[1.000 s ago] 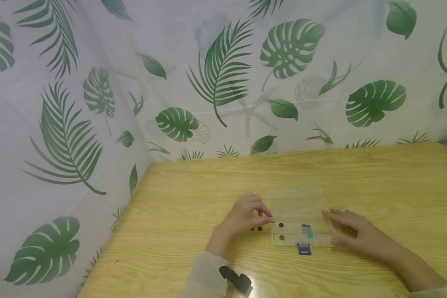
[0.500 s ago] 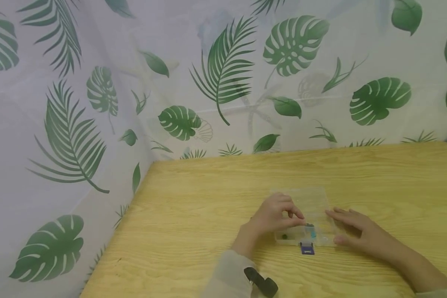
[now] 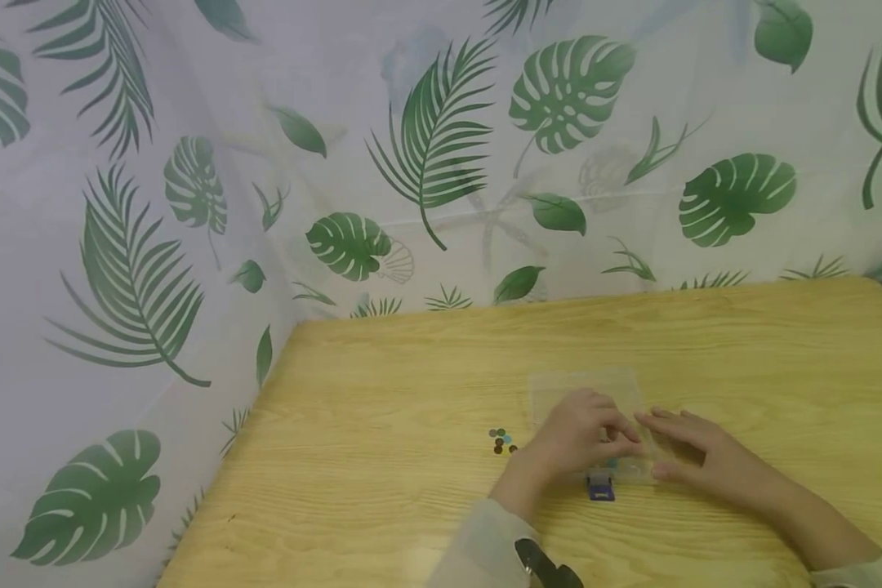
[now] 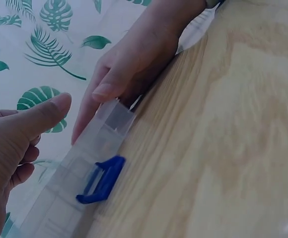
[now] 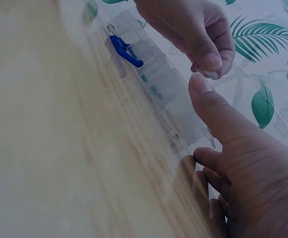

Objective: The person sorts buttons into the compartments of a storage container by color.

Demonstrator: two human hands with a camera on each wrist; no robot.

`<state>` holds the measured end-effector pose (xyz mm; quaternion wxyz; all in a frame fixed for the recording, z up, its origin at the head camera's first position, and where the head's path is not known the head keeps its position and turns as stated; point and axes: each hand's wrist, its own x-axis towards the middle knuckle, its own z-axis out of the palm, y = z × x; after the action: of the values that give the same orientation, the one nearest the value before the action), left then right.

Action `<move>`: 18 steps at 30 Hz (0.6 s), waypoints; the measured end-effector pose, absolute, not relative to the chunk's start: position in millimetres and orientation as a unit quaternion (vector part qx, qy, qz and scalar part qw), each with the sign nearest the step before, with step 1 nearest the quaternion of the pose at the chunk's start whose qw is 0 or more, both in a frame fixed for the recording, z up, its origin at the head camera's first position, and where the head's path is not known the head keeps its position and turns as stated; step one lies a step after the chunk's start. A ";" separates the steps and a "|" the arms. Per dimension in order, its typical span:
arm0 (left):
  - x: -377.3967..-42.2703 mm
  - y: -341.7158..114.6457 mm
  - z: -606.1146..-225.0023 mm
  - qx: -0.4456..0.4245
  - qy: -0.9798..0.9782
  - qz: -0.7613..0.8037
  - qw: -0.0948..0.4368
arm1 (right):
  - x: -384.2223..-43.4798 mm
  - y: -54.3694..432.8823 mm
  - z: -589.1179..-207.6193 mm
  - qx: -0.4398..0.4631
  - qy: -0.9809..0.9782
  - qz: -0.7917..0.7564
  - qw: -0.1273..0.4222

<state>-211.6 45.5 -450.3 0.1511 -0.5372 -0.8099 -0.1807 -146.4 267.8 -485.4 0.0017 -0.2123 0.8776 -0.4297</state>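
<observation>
A blue latch [image 3: 600, 491] projects from the near side of the clear compartment box [image 4: 67, 181] on the bench [image 3: 382, 457]. The right hand [image 3: 706, 457] touches the box's right end, thumb and fingers apart. Over the box, the left hand [image 3: 581, 433] pinches what seems a pale piece [image 5: 211, 75]. Small discs [image 3: 499, 442] lie left; the open lid [image 3: 559, 388] extends behind.

Passage over the box [image 5: 164, 84] is being blocked by the left hand [image 3: 584, 429], and at its right end by the right hand [image 3: 694, 447]. Across the table [image 3: 772, 347] beyond, room is being afforded (leftward, low passage is being hampered by small discs [image 3: 498, 442]).
</observation>
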 end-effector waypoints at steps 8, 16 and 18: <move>-208.0 48.6 -452.2 -0.534 -0.813 -0.178 0.147 | -147.9 268.2 -482.9 -0.224 0.875 -0.430 -0.001; -209.7 39.4 -444.1 -0.529 -0.807 -0.235 0.121 | -148.1 267.9 -480.1 -0.232 0.870 -0.435 -0.002; -208.6 33.6 -440.4 -0.522 -0.811 -0.241 0.108 | -148.3 268.2 -480.0 -0.230 0.866 -0.443 0.007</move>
<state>-208.6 33.6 -440.4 0.1077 -0.5217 -0.8113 -0.2410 -148.3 268.2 -480.0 0.0073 -0.2304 0.8665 -0.4428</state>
